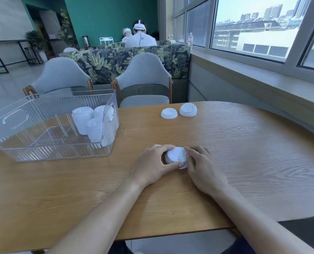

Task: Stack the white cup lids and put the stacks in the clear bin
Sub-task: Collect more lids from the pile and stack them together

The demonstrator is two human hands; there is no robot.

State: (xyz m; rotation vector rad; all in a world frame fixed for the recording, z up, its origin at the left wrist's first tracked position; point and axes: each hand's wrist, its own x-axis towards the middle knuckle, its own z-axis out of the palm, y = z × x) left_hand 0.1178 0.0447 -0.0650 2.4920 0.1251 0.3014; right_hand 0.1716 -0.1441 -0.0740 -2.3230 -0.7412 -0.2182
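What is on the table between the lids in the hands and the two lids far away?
Nothing. In the head view, only bare wooden table lies between the held lids and the two far lids.

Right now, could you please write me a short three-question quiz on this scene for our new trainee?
1. True or false: the bin holds no lids yet.
2. Which lids lie farthest from the person? A) the held stack B) the two piles by the table's far edge C) the stacks in the bin
3. Fill in: the left hand and right hand both grip the same ____.

Key
1. False: three stacks stand at its right end.
2. B
3. stack, resting on the table
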